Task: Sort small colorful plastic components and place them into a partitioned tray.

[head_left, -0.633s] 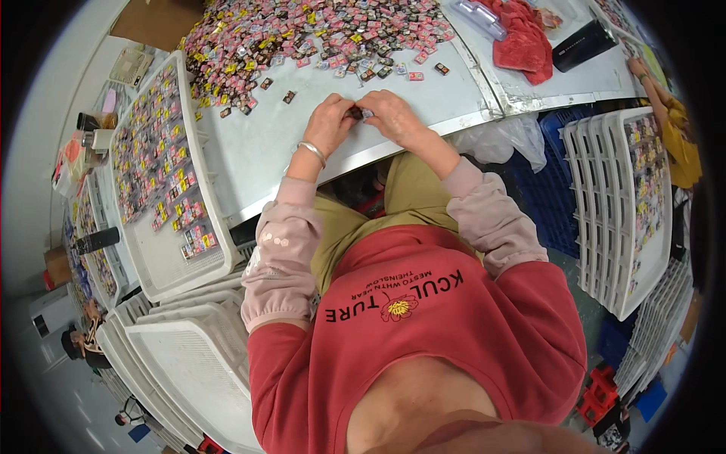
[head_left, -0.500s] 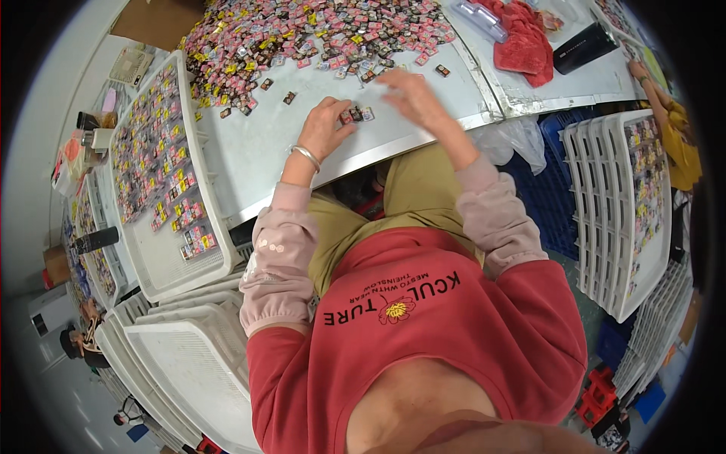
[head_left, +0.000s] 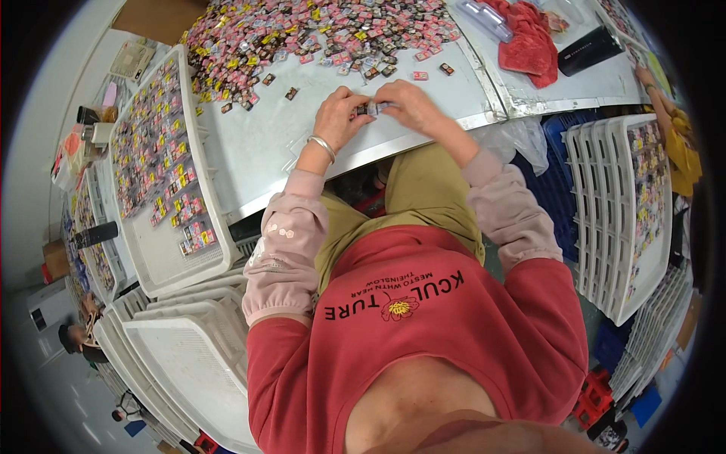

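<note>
A short row of small rectangular pieces (head_left: pixel 370 110), dark and pale, lies on the white table just inside its near edge. My left hand (head_left: pixel 339 119), with a silver bangle at the wrist, pinches the row's left end. At the other end, the fingers of my right hand (head_left: pixel 412 106) are closed on the pale pieces. My fingertips partly cover the row, so I cannot make out each piece. Beyond my hands spreads a big heap of similar pink, black, yellow and white pieces (head_left: pixel 318 38), with a few lying loose nearer to me.
On the left, a white plastic tray (head_left: pixel 162 265) holds grouped pieces; more white trays (head_left: pixel 189 344) are stacked below it. A red cloth (head_left: pixel 525 45) and a black cylinder (head_left: pixel 590 51) lie at the far right. Upright-looking stacked trays (head_left: pixel 605 204) stand at the right, near another person's arm (head_left: pixel 658 98).
My right hand has come back from near the heap to the row and closed there. My left hand has shifted slightly right. A pink piece now lies apart near the heap's right side.
</note>
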Tool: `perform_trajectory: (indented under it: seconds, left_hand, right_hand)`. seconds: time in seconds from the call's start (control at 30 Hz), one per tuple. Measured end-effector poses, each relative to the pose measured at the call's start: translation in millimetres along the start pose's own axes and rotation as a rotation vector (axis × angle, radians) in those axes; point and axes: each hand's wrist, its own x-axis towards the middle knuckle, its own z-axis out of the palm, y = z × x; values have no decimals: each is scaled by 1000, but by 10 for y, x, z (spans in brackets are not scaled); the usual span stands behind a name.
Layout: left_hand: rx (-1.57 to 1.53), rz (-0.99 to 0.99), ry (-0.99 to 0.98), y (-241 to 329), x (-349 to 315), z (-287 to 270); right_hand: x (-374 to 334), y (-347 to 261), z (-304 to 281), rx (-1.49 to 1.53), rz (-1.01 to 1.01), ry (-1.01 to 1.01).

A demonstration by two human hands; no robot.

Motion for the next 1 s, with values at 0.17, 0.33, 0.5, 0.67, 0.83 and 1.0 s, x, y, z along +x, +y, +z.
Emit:
perform_trajectory:
  seconds: [0.17,0.33,0.5,0.67,0.83,1.0]
  left_hand:
    - [43,-36,-34,0,-38,-8]
    - [186,-30,90,137,-208,-89]
    - [206,-60,327,134,-405,-110]
    - [177,-70,520,-307,-621,-390]
    - [-89,-380,666,-732,-607,-569]
    - [76,-302,683,-1111,-180,-754]
  right_hand:
    - [-68,180,-119,-33,-37,317]
    - [-132,387,-331,-360,156,211]
    - [-64,12,-67,-190,268,207]
    - [466,294,-402,-50,199,272]
    - [1458,609,-459,-207,208,26]
    - [1792,339,-212,-526,471,-175]
